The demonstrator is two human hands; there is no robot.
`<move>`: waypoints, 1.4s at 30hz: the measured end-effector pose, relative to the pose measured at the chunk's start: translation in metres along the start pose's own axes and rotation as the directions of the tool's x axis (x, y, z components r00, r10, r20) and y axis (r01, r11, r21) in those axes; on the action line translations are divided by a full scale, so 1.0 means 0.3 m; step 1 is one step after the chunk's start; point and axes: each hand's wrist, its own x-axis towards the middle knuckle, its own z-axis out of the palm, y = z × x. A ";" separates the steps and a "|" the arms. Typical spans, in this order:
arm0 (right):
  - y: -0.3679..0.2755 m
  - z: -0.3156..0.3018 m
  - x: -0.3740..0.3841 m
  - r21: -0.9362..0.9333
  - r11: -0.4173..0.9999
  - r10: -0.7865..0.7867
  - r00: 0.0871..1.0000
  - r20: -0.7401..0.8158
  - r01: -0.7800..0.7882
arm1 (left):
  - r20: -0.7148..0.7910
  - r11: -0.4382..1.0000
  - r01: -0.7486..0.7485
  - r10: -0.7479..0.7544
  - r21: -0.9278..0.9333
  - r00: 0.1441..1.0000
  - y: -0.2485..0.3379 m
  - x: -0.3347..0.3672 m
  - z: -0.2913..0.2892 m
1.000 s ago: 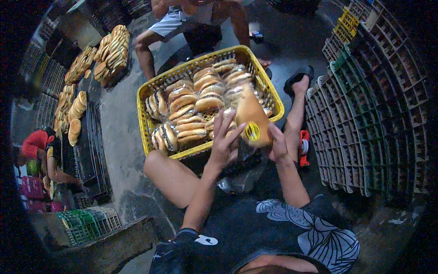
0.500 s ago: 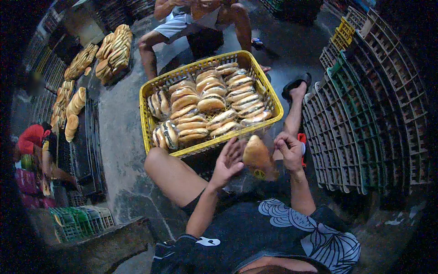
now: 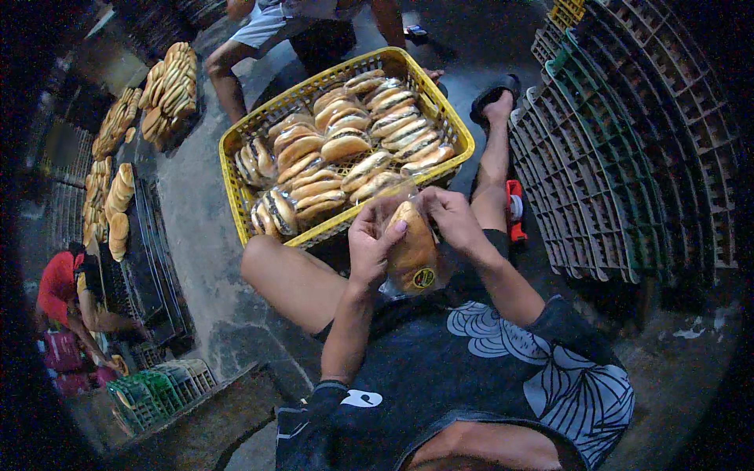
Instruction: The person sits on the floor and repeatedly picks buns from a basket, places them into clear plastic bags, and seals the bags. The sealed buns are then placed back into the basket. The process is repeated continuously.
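Note:
A bread bun in a clear plastic bag (image 3: pixel 414 255) with a round yellow-and-black label is held upright over my lap. My left hand (image 3: pixel 372 241) grips it from the left side, thumb pressed across its front. At the bag's upper end, the fingers of my right hand (image 3: pixel 455 221) are closed on the plastic. Just beyond my hands stands a yellow plastic crate (image 3: pixel 232 182), holding rows of bagged, filled buns (image 3: pixel 345 144). Part of the crate's near rim is hidden behind my hands.
Stacked crates (image 3: pixel 620 149) rise on the right. A red object (image 3: pixel 514 210) lies beside my right leg. Another person (image 3: pixel 259 35) sits beyond the crate. To the left are piles of unbagged bread (image 3: pixel 169 94), a person in red (image 3: pixel 60 282) bending over, and green and white crates (image 3: pixel 161 395).
My left hand, which was spread beside the bagged bun, has closed on it. My right hand has moved left to the bag's top. The view has shifted, so the crate appears higher and further left.

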 end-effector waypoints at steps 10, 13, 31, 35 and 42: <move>-0.087 0.041 -0.014 0.269 0.955 0.111 0.991 0.073 -0.127 | -0.169 0.963 0.011 0.037 0.270 0.985 -0.038 0.006 0.018; -0.067 0.024 -0.005 0.116 0.992 0.039 0.993 0.107 -0.052 | -0.058 0.959 -0.066 0.085 0.276 0.995 -0.036 0.045 0.008; 0.020 0.017 -0.064 -0.629 0.776 0.116 0.992 0.053 -0.057 | 0.089 0.535 0.085 -0.291 0.841 0.952 -0.146 0.084 -0.088; 0.077 0.053 -0.138 -0.825 0.550 -0.094 0.991 0.093 0.129 | 0.103 0.626 0.209 -0.424 0.751 0.900 -0.185 0.155 -0.083; 0.089 -0.107 -0.125 -0.439 0.886 0.068 0.980 -0.190 -0.146 | 0.215 0.751 -0.141 -0.001 0.645 0.977 -0.266 0.070 0.030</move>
